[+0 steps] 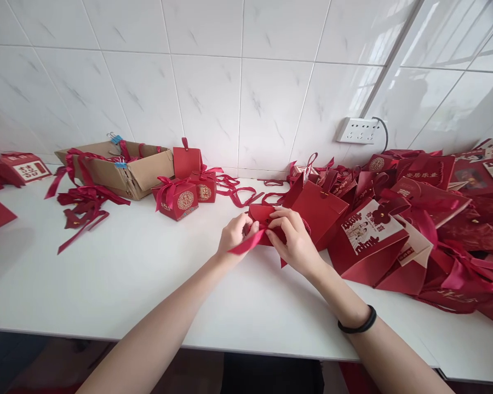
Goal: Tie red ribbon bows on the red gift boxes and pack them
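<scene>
Both my hands meet over a small red gift box on the white table. My left hand pinches a dark red ribbon that trails off toward the lower left of the box. My right hand has its fingers curled on the ribbon at the box's top. A black band sits on my right wrist. Two finished small red boxes tied with ribbon bows stand to the left, further back.
A brown cardboard box with ribbons draped over it sits at the back left, loose ribbons beside it. A heap of red gift bags fills the right side. A wall socket is mounted on the tiled wall.
</scene>
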`<state>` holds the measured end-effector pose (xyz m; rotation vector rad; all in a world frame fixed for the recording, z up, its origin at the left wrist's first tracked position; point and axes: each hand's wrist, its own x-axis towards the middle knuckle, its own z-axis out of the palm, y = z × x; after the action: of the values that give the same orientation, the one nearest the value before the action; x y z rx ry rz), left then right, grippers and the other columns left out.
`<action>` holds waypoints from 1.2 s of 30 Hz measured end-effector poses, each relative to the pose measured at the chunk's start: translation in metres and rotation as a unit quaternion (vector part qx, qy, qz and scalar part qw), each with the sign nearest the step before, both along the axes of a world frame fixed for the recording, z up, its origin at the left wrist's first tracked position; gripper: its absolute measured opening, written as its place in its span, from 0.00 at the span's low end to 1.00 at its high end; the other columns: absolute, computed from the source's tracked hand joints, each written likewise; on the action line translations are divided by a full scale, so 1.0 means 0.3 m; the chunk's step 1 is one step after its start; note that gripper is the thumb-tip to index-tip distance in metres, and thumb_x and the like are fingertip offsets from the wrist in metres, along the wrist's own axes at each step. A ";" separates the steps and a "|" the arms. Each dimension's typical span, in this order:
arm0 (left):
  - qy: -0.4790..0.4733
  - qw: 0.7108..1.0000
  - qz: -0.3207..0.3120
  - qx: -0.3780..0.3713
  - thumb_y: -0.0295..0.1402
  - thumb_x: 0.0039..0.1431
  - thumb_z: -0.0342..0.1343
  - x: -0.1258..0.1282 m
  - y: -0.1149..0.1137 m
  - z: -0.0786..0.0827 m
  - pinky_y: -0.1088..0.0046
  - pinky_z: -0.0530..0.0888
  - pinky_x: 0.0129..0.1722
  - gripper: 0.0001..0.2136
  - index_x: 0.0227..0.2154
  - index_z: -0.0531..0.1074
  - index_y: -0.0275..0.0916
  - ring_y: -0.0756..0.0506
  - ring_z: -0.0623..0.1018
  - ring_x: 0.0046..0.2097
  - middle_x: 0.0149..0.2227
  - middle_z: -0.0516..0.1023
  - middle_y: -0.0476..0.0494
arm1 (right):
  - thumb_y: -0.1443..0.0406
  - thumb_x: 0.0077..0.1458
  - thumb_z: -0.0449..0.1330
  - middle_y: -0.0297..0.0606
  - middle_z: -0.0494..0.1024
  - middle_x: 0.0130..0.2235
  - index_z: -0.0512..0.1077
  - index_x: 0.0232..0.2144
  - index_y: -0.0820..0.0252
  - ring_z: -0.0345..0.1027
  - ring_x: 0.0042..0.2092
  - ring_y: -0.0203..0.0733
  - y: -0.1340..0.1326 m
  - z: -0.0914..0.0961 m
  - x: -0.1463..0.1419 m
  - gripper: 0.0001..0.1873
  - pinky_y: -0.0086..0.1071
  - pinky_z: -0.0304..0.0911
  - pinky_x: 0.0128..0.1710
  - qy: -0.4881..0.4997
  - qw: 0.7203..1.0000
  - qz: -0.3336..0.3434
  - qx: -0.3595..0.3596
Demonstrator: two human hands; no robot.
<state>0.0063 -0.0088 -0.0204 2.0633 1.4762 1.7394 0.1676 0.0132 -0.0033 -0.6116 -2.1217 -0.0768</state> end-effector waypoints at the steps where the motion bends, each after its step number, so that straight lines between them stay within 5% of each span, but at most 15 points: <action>1: 0.008 1.000 0.003 0.012 0.33 0.58 0.49 0.000 0.002 -0.001 0.79 0.61 0.23 0.12 0.21 0.54 0.40 0.54 0.60 0.21 0.19 0.58 0.56 | 0.69 0.58 0.53 0.46 0.70 0.44 0.66 0.39 0.57 0.63 0.53 0.51 0.001 0.000 0.001 0.06 0.48 0.65 0.47 -0.005 1.000 0.001 0.003; 10: 0.025 1.000 0.003 0.010 0.33 0.59 0.48 -0.001 -0.001 0.001 0.78 0.62 0.24 0.12 0.22 0.54 0.41 0.53 0.61 0.21 0.18 0.57 0.56 | 0.72 0.57 0.55 0.42 0.68 0.40 0.67 0.32 0.57 0.66 0.50 0.47 0.013 -0.025 -0.007 0.05 0.44 0.68 0.45 0.057 0.997 -0.009 0.053; 21: -0.037 0.999 0.012 0.017 0.35 0.59 0.49 -0.015 0.013 0.010 0.80 0.62 0.20 0.13 0.22 0.54 0.41 0.55 0.61 0.20 0.19 0.61 0.56 | 0.72 0.53 0.54 0.49 0.64 0.50 0.72 0.35 0.60 0.57 0.59 0.55 -0.006 -0.001 0.033 0.09 0.52 0.63 0.54 -0.027 0.994 0.100 -0.017; 27: -0.047 0.999 0.016 0.010 0.36 0.59 0.49 -0.018 0.012 0.013 0.80 0.61 0.20 0.13 0.22 0.55 0.41 0.55 0.60 0.20 0.19 0.59 0.56 | 0.73 0.47 0.52 0.43 0.64 0.56 0.77 0.26 0.57 0.53 0.61 0.57 -0.019 0.024 0.046 0.14 0.55 0.57 0.56 -0.008 0.982 0.149 -0.115; 29: -0.049 0.999 0.017 0.008 0.36 0.59 0.49 -0.018 0.011 0.012 0.80 0.61 0.20 0.13 0.22 0.55 0.41 0.55 0.60 0.19 0.18 0.58 0.56 | 0.70 0.51 0.52 0.44 0.67 0.53 0.75 0.25 0.58 0.60 0.57 0.54 -0.020 0.033 0.047 0.12 0.51 0.62 0.53 0.058 0.982 0.122 -0.136; 33: -0.056 0.998 0.028 0.003 0.36 0.58 0.50 -0.013 0.011 0.010 0.80 0.60 0.19 0.13 0.21 0.54 0.41 0.55 0.58 0.19 0.18 0.56 0.57 | 0.59 0.57 0.51 0.42 0.70 0.37 0.66 0.26 0.57 0.68 0.36 0.42 -0.019 0.056 0.051 0.11 0.36 0.67 0.32 0.183 0.967 -0.059 -0.169; 36: -0.058 0.998 0.032 0.001 0.36 0.58 0.49 -0.011 0.012 0.011 0.80 0.60 0.19 0.13 0.21 0.54 0.41 0.55 0.58 0.19 0.18 0.57 0.56 | 0.51 0.56 0.52 0.35 0.69 0.26 0.63 0.25 0.57 0.63 0.26 0.38 -0.020 0.073 0.058 0.17 0.31 0.60 0.24 0.107 0.954 -0.127 -0.249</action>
<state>0.0030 -0.0054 -0.0172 1.9009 1.5231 1.8485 0.1849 0.0072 0.0187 -1.1344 -1.8414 0.3774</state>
